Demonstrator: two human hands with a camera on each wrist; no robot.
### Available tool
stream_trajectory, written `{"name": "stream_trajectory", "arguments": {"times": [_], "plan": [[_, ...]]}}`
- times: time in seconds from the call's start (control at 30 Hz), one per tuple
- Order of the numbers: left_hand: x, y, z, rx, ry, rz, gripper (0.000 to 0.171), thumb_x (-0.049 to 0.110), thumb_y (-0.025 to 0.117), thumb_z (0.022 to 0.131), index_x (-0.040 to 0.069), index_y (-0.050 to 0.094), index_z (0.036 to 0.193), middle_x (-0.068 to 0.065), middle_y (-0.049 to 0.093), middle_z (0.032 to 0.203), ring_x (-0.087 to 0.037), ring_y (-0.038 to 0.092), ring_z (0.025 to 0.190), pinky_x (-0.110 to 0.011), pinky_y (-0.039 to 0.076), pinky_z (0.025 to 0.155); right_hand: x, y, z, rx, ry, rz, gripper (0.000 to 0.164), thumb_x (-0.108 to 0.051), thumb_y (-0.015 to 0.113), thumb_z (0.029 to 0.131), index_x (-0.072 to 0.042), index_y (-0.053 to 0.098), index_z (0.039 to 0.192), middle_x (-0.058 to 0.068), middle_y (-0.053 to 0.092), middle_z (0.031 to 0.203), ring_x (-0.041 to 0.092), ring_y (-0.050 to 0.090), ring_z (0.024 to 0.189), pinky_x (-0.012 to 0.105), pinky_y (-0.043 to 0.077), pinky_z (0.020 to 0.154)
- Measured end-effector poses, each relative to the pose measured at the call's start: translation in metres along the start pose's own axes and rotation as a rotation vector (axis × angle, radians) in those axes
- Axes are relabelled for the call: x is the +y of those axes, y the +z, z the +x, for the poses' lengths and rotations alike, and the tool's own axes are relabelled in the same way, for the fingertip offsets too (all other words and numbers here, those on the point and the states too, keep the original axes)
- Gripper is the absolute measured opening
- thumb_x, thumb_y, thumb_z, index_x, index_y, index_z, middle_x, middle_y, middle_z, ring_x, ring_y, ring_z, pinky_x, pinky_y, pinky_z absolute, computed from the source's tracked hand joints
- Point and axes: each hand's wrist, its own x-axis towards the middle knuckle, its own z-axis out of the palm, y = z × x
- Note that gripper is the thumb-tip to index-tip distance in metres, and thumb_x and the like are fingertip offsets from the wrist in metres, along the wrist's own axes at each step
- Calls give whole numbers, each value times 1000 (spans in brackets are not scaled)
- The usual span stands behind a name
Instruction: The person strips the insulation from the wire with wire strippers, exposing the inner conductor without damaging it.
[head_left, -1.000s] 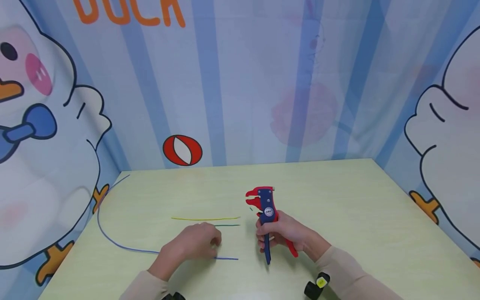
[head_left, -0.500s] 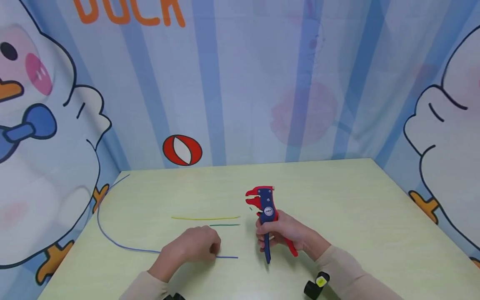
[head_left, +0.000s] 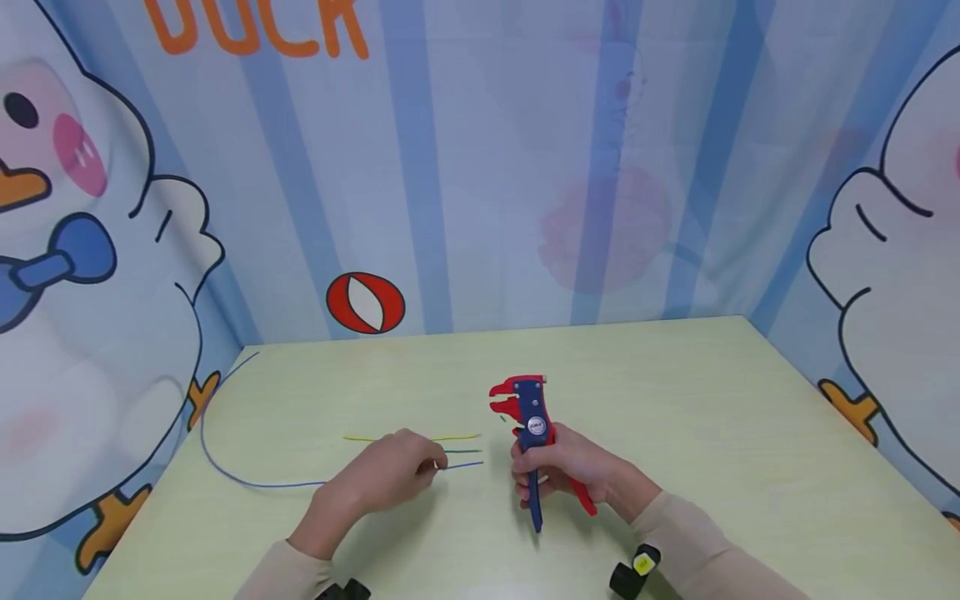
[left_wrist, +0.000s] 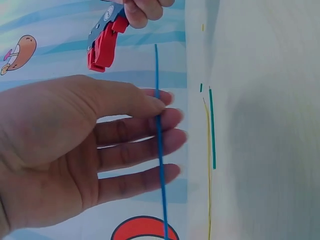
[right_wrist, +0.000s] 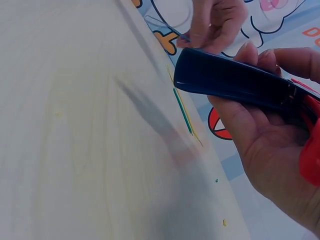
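Note:
My left hand (head_left: 382, 475) pinches a long blue wire (left_wrist: 160, 145) between thumb and index finger, a short way back from its end. That end points right, toward the tool. My right hand (head_left: 573, 462) grips a red-and-blue wire stripper (head_left: 534, 408) by its handles, head up, with its red jaws apart and nothing between them. Behind the left hand, a green wire (left_wrist: 212, 130) and a longer yellow wire (left_wrist: 208, 185) lie side by side on the table, each with a thin bare tip in the left wrist view.
A small green scrap (right_wrist: 216, 180) and a yellow scrap (right_wrist: 224, 222) lie on the pale table (head_left: 712, 433). The rest of the blue wire curves to the table's back left corner. A striped cartoon curtain (head_left: 487, 167) stands behind and at both sides.
My left hand has lifted the blue wire off the table, moving it away from me so its free end now sits near the green wire. The right hand and the wire stripper stay put.

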Motion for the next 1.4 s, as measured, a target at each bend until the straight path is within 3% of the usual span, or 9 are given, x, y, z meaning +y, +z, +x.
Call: {"name": "stream_trajectory", "arguments": {"times": [0.33,0.47,0.67,1.4], "plan": [[-1,-11,-1,217,2,-11,13,9,72,92,11,77,103,4,70,89,-8,58,72,-27,51,68,4,-1,0,-113,-8,52,9,-9,61,93,-4,55,98,7,64,84,23,64,79,50,54,86],[-2,-12,-3,273,-6,-1,12,11,72,92,13,77,103,5,71,89,-7,58,73,-27,52,68,3,1,1,-150,-4,38,11,-10,63,93,-5,56,99,8,66,85,22,65,80,48,55,85],[-1,-13,-5,302,-27,11,12,11,74,91,14,78,102,8,70,89,-7,57,74,-27,52,70,4,3,1,-163,20,-5,8,-10,62,93,-5,57,99,8,65,86,22,66,80,44,56,83],[3,-17,-7,361,31,65,13,13,76,89,17,79,101,8,70,87,-5,59,73,-23,51,67,4,7,0,-166,15,-62,8,-7,62,93,-3,57,98,9,66,85,23,67,78,45,57,81]]}}
